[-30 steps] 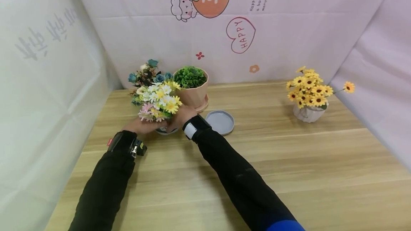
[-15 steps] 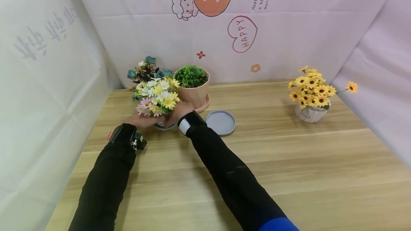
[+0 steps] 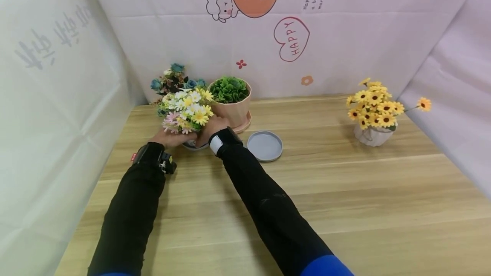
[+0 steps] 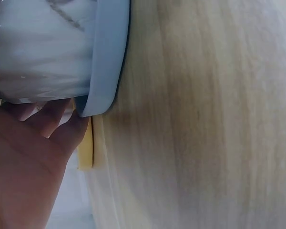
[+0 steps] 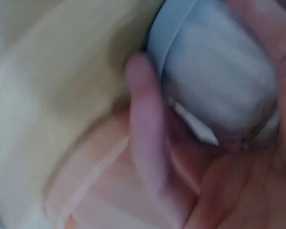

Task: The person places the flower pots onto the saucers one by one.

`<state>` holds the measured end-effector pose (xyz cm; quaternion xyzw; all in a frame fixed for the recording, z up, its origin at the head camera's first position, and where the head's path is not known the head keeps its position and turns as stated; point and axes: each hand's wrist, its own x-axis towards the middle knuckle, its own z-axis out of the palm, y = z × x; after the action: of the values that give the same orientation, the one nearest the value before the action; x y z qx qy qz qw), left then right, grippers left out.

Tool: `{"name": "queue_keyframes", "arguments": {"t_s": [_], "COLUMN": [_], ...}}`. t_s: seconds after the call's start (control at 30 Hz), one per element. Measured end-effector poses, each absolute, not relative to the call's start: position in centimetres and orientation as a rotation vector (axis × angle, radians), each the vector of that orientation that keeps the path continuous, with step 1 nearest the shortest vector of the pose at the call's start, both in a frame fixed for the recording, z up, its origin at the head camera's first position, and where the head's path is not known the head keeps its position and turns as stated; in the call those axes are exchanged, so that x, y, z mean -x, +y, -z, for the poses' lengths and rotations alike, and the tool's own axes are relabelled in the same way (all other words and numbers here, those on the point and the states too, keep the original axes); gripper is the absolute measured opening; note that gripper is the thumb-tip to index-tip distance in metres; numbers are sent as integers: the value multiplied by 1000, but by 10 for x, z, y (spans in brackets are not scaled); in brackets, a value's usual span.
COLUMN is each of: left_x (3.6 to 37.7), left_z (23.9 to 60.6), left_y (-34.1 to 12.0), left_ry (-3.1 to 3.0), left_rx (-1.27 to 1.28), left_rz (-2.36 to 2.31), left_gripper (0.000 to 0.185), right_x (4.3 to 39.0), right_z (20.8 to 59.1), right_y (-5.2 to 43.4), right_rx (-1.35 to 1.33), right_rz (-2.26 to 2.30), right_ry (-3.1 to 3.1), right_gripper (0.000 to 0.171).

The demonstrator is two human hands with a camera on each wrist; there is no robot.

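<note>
A white flowerpot [image 4: 43, 52] with white, yellow and pink daisies [image 3: 188, 110] sits in a blue-grey saucer [image 4: 107, 57]. In the head view the blooms hide most of the pot. My left hand [image 3: 170, 138] holds the pot from the left, its fingers reaching round behind it in the left wrist view. From the other side my right hand [image 3: 213, 127] grips it, and in the right wrist view the fingers curl around the white pot [image 5: 219, 71], one fingertip beside the saucer's rim [image 5: 169, 28].
Blue artificial roses [image 3: 177, 68] stand behind the daisies. Close to my right hand is a pink pot [image 3: 232, 112] of green leaves on its own saucer. A bare grey saucer [image 3: 264, 145] lies right of my wrist. Yellow flowers in a white pot [image 3: 372, 135] stand far right.
Both hands have shifted a little away from me and slightly left, carrying the daisy pot and its saucer toward the blue roses. The other pots and the bare saucer stay put.
</note>
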<state>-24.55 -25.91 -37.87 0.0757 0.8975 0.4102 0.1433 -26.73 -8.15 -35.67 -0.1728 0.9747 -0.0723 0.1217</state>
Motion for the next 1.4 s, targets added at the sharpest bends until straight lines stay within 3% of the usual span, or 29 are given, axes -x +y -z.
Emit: {"name": "queue_keyframes", "arguments": {"t_s": [0.2,0.4,0.6,0.7,0.87,1.17,1.4], "left_x": [245,240,228,217,184,100,107], "left_z": [385,388,386,382,373,356,342], "left_y": [-258,-259,-263,-265,-256,-197,-144], "left_ry": [2623,2613,2577,2616,2706,2763,2724], "left_rx": [-273,-333,-260,-245,-297,-294,-451], "left_rz": [-1178,-1215,-1169,-1099,-978,-906,-1005], "left_gripper": [98,98,103,111,123,115,113], "right_x": [281,259,232,222,200,176,196], "right_z": [380,379,361,354,351,364,374], "right_y": [-80,-60,-14,26,107,265,349], "right_rx": [468,643,834,831,666,109,-180], "right_rz": [324,345,473,706,982,862,740], "right_ry": [2850,2893,2885,2861,2833,2963,3037], "right_gripper": [96,88,126,131,117,110,112]}}
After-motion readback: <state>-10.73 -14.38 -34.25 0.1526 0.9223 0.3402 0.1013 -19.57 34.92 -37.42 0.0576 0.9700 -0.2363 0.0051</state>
